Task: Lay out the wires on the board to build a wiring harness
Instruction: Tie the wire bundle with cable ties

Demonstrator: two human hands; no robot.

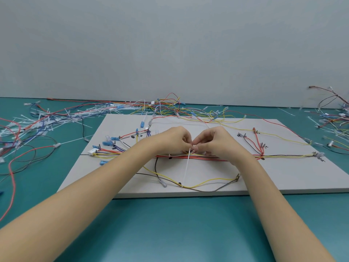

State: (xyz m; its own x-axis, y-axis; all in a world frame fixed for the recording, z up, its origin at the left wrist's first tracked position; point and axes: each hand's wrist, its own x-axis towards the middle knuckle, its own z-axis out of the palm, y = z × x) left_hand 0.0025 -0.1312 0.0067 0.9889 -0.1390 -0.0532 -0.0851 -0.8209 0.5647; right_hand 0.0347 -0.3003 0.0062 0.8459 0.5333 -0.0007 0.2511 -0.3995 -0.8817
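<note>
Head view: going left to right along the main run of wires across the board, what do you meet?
White connector → left hand → white cable tie pinched by both hands → right hand → junction of red wires → clear terminal at the far right end.

No legible text, brand or number was found. Small black handwritten marks were seen on white board (217, 178) beside wire ends: near left branch (132, 137), right of centre (239, 135), beside right branch (265, 146), at far right end (321, 159). Characters were too small and blurred to be read.
</note>
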